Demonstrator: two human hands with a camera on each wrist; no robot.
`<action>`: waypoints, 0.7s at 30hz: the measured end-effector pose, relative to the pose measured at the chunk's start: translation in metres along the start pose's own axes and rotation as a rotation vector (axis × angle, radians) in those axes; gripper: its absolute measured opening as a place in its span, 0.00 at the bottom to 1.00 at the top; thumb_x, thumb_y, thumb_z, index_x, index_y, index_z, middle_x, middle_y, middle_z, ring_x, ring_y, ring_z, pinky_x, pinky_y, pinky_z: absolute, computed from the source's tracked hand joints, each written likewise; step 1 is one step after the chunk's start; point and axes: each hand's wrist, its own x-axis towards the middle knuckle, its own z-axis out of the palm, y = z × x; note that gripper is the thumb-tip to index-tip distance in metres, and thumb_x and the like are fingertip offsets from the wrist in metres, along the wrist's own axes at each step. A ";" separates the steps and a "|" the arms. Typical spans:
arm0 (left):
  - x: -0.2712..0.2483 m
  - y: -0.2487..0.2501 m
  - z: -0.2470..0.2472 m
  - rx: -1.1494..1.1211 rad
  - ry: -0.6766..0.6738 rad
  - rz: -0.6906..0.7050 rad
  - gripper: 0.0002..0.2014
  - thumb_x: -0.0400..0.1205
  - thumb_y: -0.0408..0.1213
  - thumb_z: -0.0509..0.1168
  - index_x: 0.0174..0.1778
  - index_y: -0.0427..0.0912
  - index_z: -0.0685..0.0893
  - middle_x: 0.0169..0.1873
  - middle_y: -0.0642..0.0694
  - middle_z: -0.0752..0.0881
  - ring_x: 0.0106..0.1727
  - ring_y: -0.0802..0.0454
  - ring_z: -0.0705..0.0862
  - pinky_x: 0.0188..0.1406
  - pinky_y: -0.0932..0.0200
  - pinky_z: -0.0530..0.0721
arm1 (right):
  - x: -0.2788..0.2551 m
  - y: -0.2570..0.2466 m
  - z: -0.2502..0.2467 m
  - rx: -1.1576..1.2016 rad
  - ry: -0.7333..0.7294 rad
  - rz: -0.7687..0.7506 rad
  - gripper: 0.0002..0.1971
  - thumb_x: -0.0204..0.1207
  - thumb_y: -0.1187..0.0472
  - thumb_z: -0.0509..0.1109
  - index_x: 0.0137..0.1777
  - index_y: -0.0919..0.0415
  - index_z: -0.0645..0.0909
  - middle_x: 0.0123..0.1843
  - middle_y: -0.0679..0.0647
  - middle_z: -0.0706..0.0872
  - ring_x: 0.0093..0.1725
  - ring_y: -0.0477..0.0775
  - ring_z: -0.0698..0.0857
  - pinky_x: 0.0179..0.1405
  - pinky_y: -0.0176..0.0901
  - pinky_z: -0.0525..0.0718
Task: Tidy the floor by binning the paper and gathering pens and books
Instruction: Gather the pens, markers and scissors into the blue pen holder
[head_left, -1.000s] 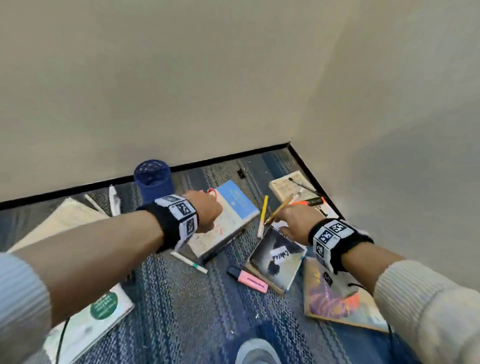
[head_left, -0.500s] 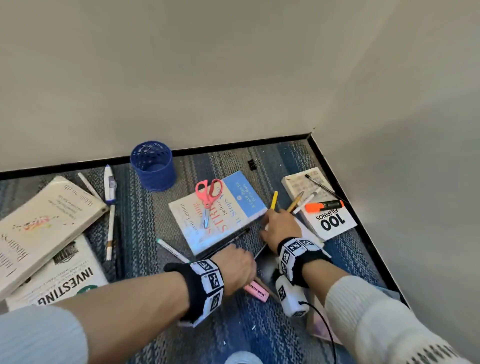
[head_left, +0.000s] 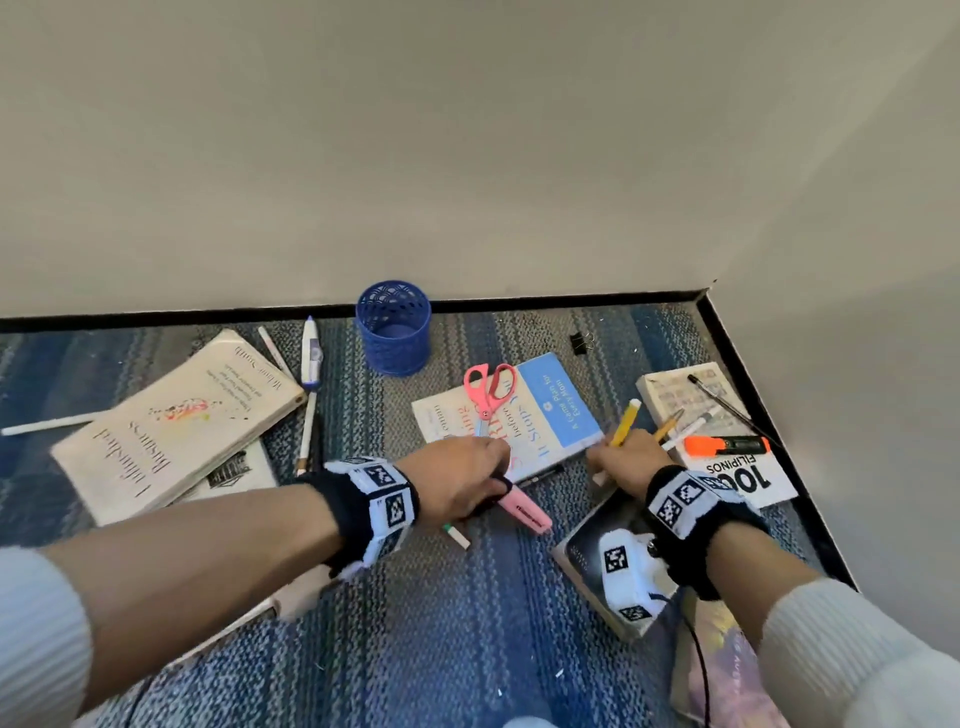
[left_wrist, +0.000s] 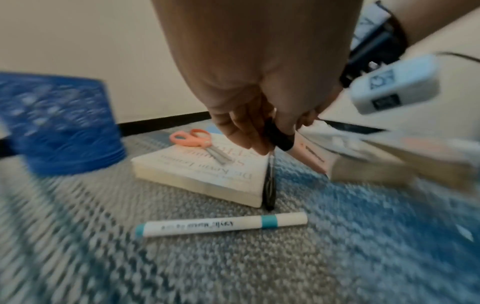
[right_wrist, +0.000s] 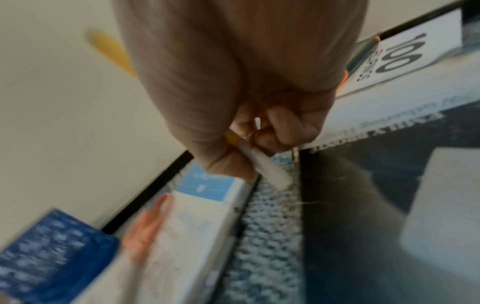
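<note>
My left hand (head_left: 491, 475) pinches the black cap of a pink highlighter (head_left: 525, 512) at the near edge of a white-and-blue book (head_left: 563, 415). In the left wrist view the highlighter (left_wrist: 310, 157) slants down from the fingers, and a black pen (left_wrist: 269, 185) lies along the book's edge; whether I hold that pen I cannot tell. A white-and-teal marker (left_wrist: 221, 224) lies on the carpet below. My right hand (head_left: 613, 454) grips a bundle of pens, among them a yellow pen (head_left: 626, 421) and a white pen (right_wrist: 267, 167). A blue mesh pen cup (head_left: 393, 327) stands by the wall.
Pink scissors (head_left: 488, 392) lie on the white-and-blue book. An orange highlighter (head_left: 724, 445) and a black pen (head_left: 727, 408) lie on the books in the right corner. A cream book (head_left: 171, 421) and two pens (head_left: 310, 358) lie at left. A binder clip (head_left: 581, 343) sits near the wall.
My left hand has taken the pink highlighter off the carpet and moved up toward the book. The right hand still holds its pens. The head view has shifted left.
</note>
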 end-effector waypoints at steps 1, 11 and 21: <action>-0.002 -0.005 -0.005 -0.127 0.079 -0.068 0.08 0.85 0.41 0.62 0.53 0.40 0.79 0.51 0.42 0.86 0.50 0.43 0.83 0.48 0.54 0.78 | -0.002 -0.002 0.001 0.069 0.027 -0.018 0.12 0.70 0.60 0.71 0.26 0.62 0.80 0.27 0.57 0.84 0.32 0.58 0.81 0.36 0.44 0.77; -0.016 -0.029 -0.037 -0.894 0.304 -0.368 0.05 0.84 0.25 0.63 0.49 0.29 0.84 0.40 0.37 0.87 0.32 0.54 0.86 0.34 0.67 0.87 | -0.043 -0.050 0.047 0.147 -0.100 -0.494 0.09 0.82 0.53 0.64 0.51 0.57 0.79 0.48 0.56 0.85 0.48 0.55 0.82 0.48 0.48 0.76; -0.022 -0.013 -0.030 -0.617 0.131 -0.245 0.10 0.77 0.34 0.74 0.44 0.41 0.78 0.42 0.44 0.86 0.42 0.48 0.86 0.44 0.56 0.85 | -0.046 -0.063 0.060 0.772 -0.118 -0.156 0.05 0.78 0.60 0.64 0.41 0.57 0.78 0.34 0.53 0.85 0.25 0.46 0.76 0.20 0.38 0.66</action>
